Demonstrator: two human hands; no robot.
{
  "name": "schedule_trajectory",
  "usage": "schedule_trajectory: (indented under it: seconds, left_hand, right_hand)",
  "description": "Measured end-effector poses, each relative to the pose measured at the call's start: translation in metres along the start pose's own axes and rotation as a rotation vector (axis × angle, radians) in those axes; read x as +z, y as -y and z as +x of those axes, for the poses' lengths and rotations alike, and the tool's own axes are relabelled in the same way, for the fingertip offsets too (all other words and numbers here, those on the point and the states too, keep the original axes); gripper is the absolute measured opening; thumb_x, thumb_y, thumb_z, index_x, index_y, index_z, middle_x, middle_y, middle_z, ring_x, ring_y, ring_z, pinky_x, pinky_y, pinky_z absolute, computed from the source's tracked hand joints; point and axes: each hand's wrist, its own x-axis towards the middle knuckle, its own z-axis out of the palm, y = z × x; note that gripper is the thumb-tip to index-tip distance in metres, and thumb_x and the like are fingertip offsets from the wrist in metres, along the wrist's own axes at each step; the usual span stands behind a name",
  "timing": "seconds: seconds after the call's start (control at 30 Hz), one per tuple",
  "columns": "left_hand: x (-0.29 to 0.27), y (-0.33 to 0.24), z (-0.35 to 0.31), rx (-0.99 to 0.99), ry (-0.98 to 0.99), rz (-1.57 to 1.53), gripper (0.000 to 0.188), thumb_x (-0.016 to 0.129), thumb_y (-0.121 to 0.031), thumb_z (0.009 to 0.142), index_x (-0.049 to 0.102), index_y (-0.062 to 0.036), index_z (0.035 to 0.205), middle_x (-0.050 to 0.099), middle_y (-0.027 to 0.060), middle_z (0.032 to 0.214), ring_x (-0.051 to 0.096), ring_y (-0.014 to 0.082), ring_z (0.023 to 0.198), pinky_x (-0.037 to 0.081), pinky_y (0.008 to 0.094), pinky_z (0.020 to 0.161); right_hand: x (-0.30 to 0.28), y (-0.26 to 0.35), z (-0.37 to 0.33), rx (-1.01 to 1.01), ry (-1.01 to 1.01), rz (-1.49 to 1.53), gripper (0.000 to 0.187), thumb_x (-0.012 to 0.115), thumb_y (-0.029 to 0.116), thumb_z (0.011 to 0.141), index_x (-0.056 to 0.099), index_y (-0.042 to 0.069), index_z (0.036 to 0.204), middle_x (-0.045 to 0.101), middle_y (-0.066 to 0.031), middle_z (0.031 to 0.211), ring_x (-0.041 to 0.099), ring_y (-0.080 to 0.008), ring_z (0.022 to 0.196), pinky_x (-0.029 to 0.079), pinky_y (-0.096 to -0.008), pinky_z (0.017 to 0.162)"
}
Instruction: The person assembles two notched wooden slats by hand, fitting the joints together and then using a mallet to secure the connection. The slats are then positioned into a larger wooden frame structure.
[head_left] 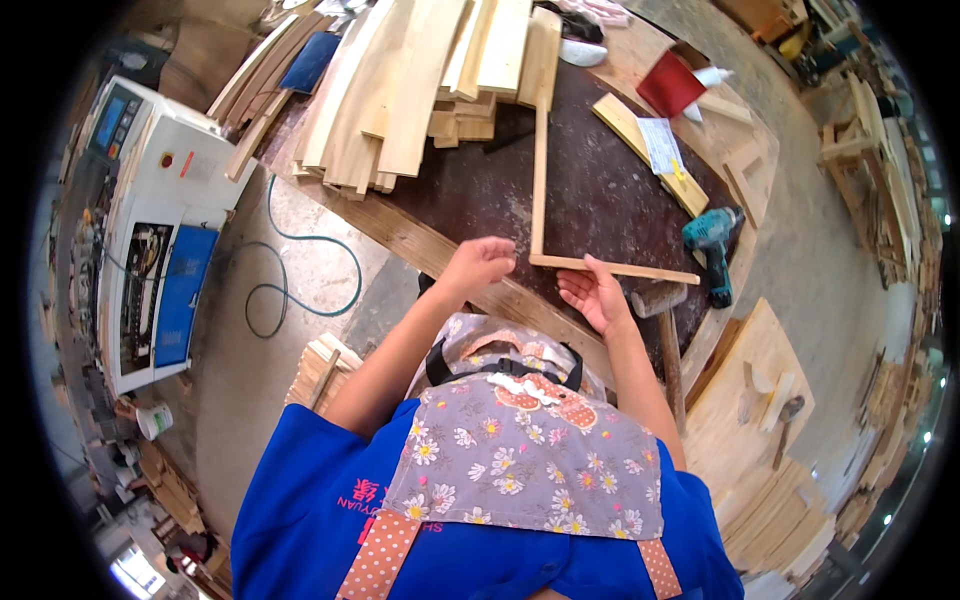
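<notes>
Two narrow wooden strips meet in an L on the dark table top (455,205). The long strip (539,185) runs away from me, and the short strip (650,271) crosses its near end. My right hand (597,298) grips the short strip near its middle, thumb above and fingers below. Just left of the corner, my left hand (480,266) hovers apart from both strips with its fingers curled together. Whatever those fingers may hold is hidden or too small to name. A mallet (658,298) lies beside my right hand, partly under the short strip.
Stacked pale boards (400,90) cover the table's far left. At right lie a teal cordless drill (712,250), a board with paper (660,145), a red piece (670,85) and a white bottle (712,77). A white machine (165,240) and green hose (358,270) are left.
</notes>
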Motion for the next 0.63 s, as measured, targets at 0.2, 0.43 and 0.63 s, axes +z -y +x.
schedule_trajectory:
  seconds: [0.2,0.43,0.63]
  left_hand:
    - [-0.034,0.046,-0.046,0.154,0.071,0.467,0.032,0.064,-0.018,0.083,0.063,-0.0007,0.11,0.067,0.007,0.093,0.062,0.0157,0.084,0.051,0.0322,0.076]
    - [-0.086,0.109,-0.093,0.135,0.189,0.243,0.044,0.045,-0.036,0.096,0.06,0.0018,0.112,0.063,0.019,0.111,0.059,0.032,0.107,0.044,0.0378,0.091]
    - [-0.157,0.088,-0.115,-0.126,-0.089,0.344,0.061,0.048,-0.056,0.091,0.06,-0.001,0.113,0.062,0.022,0.112,0.058,0.0312,0.107,0.041,0.0379,0.096]
  right_hand:
    - [-0.033,0.009,0.005,0.001,-0.134,-0.078,0.05,0.06,0.053,0.086,0.062,0.005,0.1,0.067,-0.0144,0.091,0.063,-0.0216,0.083,0.052,-0.0337,0.071]
    - [0.026,-0.001,-0.017,0.123,-0.039,-0.893,0.056,0.049,0.05,0.095,0.045,0.014,0.051,0.042,0.0005,0.04,0.034,-0.0099,0.029,0.024,-0.0237,0.029]
    - [0.177,-0.026,0.03,0.207,0.387,-1.083,0.053,0.059,0.044,0.091,0.05,0.008,0.053,0.045,-0.0015,0.042,0.037,-0.0092,0.032,0.025,-0.0237,0.032]
